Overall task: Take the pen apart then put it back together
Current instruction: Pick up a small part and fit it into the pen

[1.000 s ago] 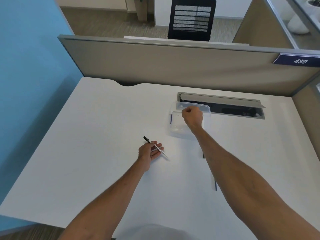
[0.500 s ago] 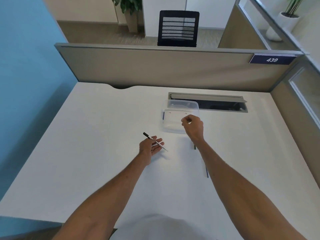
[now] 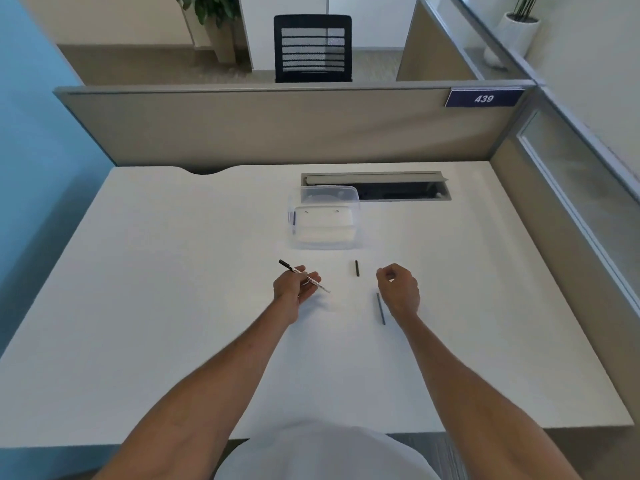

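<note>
My left hand (image 3: 295,285) holds a white pen barrel (image 3: 304,276) with a black end, lying slanted across its fingers above the white desk (image 3: 173,289). A short black pen cap (image 3: 356,268) lies on the desk between my hands. A thin dark refill (image 3: 381,308) lies on the desk just left of my right wrist. My right hand (image 3: 398,289) hovers over the desk with its fingers curled in; I cannot tell whether something small is pinched in them.
A clear plastic container (image 3: 323,220) stands just beyond my hands, with a small dark part at its left wall. Behind it is an open cable slot (image 3: 398,190) in the desk. A beige partition (image 3: 277,126) borders the far edge.
My right hand has drawn back from the container toward me and to the right. The cap and refill are now uncovered. My left hand still holds the barrel.
</note>
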